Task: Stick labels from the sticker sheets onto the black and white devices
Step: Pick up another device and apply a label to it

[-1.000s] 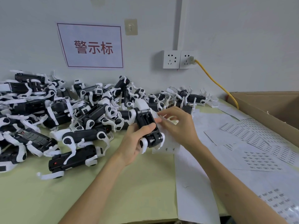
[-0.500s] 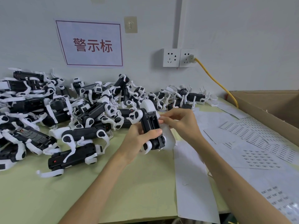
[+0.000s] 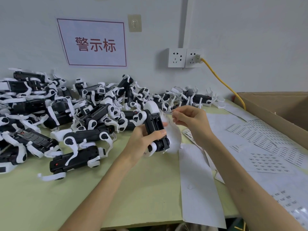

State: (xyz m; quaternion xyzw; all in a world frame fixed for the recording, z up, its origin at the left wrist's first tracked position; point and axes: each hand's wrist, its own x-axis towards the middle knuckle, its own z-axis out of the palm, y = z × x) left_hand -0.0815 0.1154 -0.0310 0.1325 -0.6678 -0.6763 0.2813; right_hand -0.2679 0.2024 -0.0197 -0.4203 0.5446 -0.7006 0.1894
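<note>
The left hand (image 3: 143, 139) grips one black and white device (image 3: 155, 124) over the table (image 3: 133, 189), near the big pile (image 3: 66, 114). The right hand (image 3: 191, 120) pinches what looks like a tiny label (image 3: 171, 113) beside the device's top, though it is too small to be sure. Next, I think, the label must be laid flat on the device and pressed down.

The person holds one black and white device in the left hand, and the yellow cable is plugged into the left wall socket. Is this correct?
Not quite: the head view shows the yellow cable plugged into the right wall socket, not the left. The left hand does hold one black and white device.
</note>
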